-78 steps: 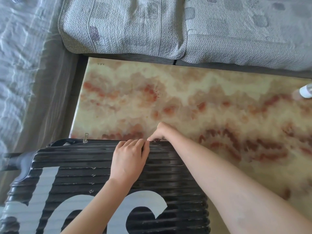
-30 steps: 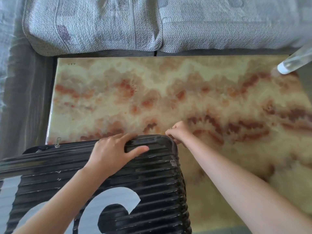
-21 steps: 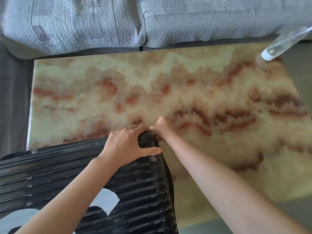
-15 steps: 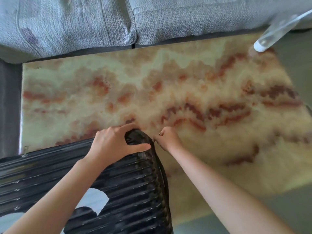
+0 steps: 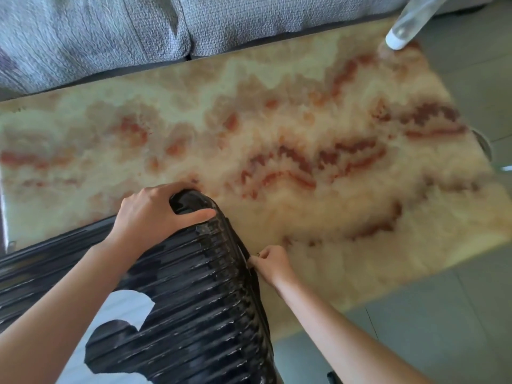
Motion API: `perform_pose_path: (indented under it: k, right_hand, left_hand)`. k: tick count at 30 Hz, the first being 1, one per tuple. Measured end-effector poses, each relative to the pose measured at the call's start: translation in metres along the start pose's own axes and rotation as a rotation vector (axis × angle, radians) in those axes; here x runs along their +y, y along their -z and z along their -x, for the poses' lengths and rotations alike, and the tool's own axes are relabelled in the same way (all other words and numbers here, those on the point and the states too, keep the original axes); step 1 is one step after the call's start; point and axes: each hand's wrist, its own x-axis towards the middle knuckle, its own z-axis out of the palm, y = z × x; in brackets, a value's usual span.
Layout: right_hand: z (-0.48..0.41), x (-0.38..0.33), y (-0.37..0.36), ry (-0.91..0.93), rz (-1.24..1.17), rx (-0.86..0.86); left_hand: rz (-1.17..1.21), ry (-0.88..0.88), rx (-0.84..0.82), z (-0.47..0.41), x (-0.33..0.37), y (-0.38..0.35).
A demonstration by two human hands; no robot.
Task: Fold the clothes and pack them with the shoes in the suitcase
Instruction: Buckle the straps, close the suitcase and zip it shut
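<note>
We are looking down from head height at two bare arms reaching forward over a black suitcase (image 5: pixel 194 300). The suitcase is lying flat on the near left part of a counter (image 5: pixel 304 120) patterned like cream and rust-red marble. Its glossy ribbed shell is facing up, part of a large white letter (image 5: pixel 122 306) is showing on it, and its near end is running out of the bottom of the view.

The two hands are working apart from each other, both on the suitcase. The left hand (image 5: pixel 155 214) is gripping the rounded far right corner of the shell. Its fingers are curling over the far edge, and its thumb (image 5: pixel 199 216) is lying across the ribs on top. The right hand (image 5: pixel 273 263) is sitting lower, against the right side of the suitcase, with its fingertips bunching together and pinching something small and dark at the side seam. That piece is too small for us to make out.

Beyond the counter, a grey woven sofa (image 5: pixel 110 31) is filling the top of the view, its cushions running along the far edge. At the far right corner, a clear bottle (image 5: pixel 407 23) with a white end is leaning in, tilted, its white end touching the counter. Grey floor tiles (image 5: pixel 471 314) are showing on the right.
</note>
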Motion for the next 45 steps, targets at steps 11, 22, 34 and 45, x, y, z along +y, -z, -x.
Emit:
perform_pose_path:
  k: [11,22,34,45]
  right_hand:
    - [0.012,0.001,0.004,0.018,-0.038,-0.007]
    - [0.041,0.034,0.004,-0.139,-0.159,-0.045]
    - [0.068,0.087,-0.001,-0.165,-0.222,-0.018]
    - [0.095,0.135,-0.017,-0.236,-0.434,0.049]
  left_hand:
    - [-0.246,-0.76,-0.117,0.084,0.041,-0.037]
    - [-0.231,-0.834,-0.129,0.081,0.04,-0.044]
    - [-0.255,-0.778,-0.148,0.083,0.044,-0.043]
    - [-0.275,-0.787,-0.128,0.084,0.042,-0.038]
